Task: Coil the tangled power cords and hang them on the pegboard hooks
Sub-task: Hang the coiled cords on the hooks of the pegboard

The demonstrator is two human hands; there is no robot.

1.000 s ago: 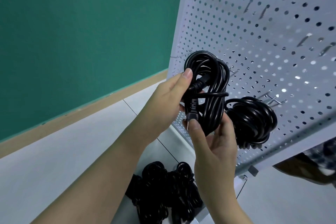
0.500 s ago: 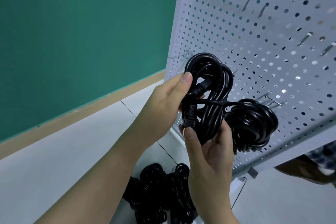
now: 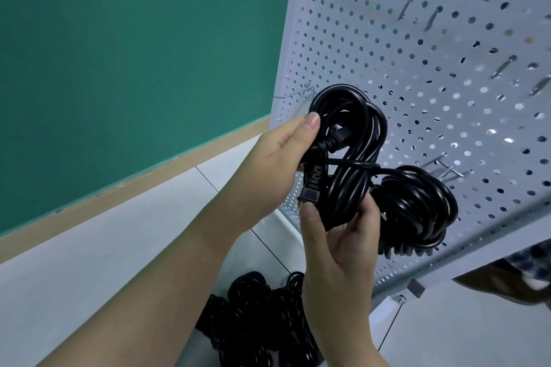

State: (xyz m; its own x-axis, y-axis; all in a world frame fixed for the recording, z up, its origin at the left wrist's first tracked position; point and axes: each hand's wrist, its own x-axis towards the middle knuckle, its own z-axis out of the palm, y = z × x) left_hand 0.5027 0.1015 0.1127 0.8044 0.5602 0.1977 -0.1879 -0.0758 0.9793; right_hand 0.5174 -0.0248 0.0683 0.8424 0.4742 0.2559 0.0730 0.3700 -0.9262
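Two hands, left and right, grip one coiled cord; another coil hangs beside.

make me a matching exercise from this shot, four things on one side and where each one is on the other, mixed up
Things
1. black coiled power cord with a plug
2. second black coiled cord
3. heap of black tangled cords
4. bare metal wire hook

Places
A. on the floor below the hands
B. held in both hands, left hand and right hand
C. sticking out at the left edge of the white perforated pegboard
D. against the pegboard, right of the held cord

Pairs: 1-B, 2-D, 3-A, 4-C
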